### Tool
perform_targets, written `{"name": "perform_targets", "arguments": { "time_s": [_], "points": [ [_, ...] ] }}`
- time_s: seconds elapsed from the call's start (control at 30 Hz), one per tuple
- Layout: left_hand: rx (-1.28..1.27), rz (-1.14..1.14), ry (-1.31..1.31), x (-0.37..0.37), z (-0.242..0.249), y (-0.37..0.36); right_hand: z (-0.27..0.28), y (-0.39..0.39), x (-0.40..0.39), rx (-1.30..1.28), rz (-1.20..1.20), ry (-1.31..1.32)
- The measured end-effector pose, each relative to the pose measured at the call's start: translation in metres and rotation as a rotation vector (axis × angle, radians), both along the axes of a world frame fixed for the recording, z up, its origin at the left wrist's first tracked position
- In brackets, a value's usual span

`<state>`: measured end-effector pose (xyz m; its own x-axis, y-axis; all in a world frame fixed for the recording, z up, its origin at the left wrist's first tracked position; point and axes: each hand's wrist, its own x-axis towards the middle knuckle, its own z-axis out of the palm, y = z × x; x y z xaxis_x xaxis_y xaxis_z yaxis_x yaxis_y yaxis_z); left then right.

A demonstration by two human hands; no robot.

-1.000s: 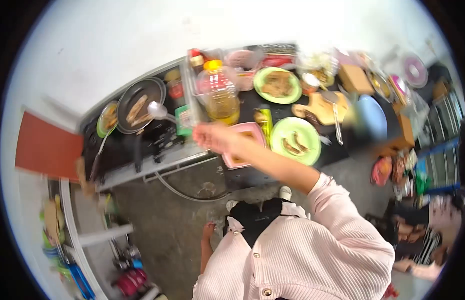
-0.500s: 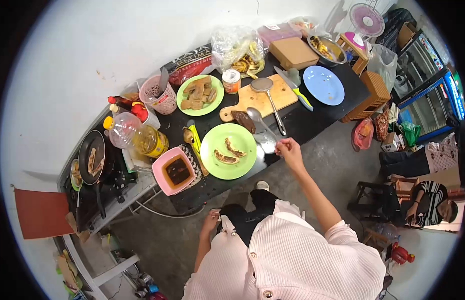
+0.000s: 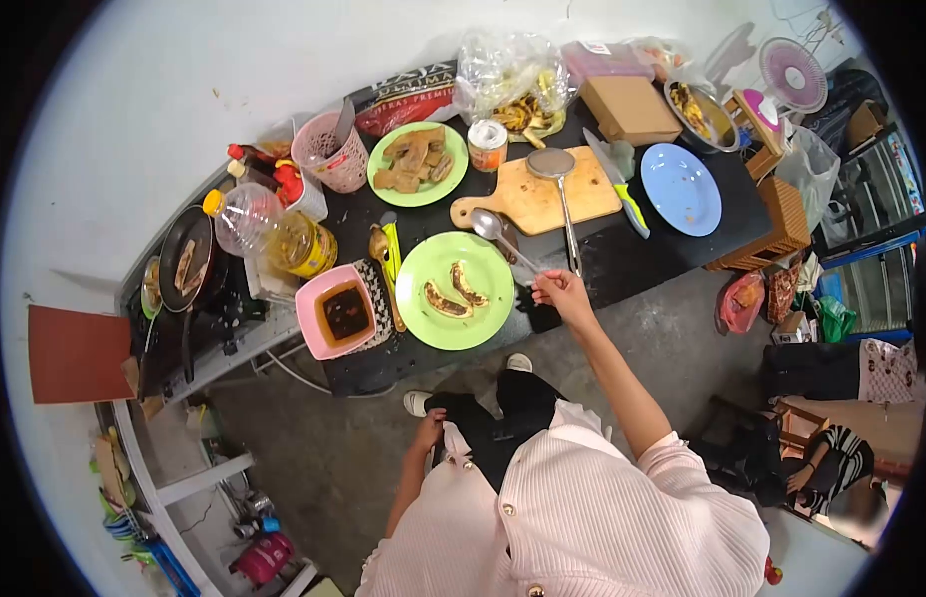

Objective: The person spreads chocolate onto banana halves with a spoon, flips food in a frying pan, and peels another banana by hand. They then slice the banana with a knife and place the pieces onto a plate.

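My right hand (image 3: pixel 560 292) is closed around the handle end of a metal spoon (image 3: pixel 488 227), above the counter's front edge. The spoon's bowl points away from me, over a dark brown object (image 3: pixel 508 249) that it partly hides. Left of that hand, a green plate (image 3: pixel 423 323) carries two browned banana pieces (image 3: pixel 470 285). A pink square bowl (image 3: pixel 311 323) of dark brown liquid stands beside the plate. My left hand (image 3: pixel 430 428) hangs low at my thigh, by the shirt hem; its fingers do not show clearly.
Behind lie a wooden board (image 3: pixel 594 204) with a strainer (image 3: pixel 551 164), a knife (image 3: pixel 630 204), a blue plate (image 3: pixel 682 189) and a can (image 3: pixel 488 149). To the left are an oil bottle (image 3: pixel 302 247) and a frying pan (image 3: pixel 209 249). Another person (image 3: pixel 836 473) sits far right.
My right hand has moved slightly left with the spoon, whose bowl is now nearer the green plate. The camera view has shifted a little. My left hand stays by my thigh.
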<state>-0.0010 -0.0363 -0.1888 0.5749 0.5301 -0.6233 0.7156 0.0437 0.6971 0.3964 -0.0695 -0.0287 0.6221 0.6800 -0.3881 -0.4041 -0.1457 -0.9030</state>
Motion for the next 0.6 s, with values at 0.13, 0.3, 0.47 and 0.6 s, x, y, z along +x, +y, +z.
{"name": "perform_targets", "arguments": {
  "time_s": [0.13,0.3,0.47,0.6],
  "points": [
    [-0.013,0.102,-0.148,-0.003,0.003,0.000,-0.004,-0.010,-0.027,-0.074,0.100,-0.060],
    [-0.167,0.099,-0.226,-0.002,0.023,0.013,-0.011,-0.022,-0.052,-0.121,0.071,-0.034],
    [-0.121,0.013,-0.208,-0.001,0.034,0.035,0.003,-0.021,-0.046,-0.068,-0.100,-0.095],
    [-0.186,0.049,-0.175,-0.008,0.018,0.045,-0.010,-0.009,-0.018,-0.021,-0.314,-0.450]
  ]
}}
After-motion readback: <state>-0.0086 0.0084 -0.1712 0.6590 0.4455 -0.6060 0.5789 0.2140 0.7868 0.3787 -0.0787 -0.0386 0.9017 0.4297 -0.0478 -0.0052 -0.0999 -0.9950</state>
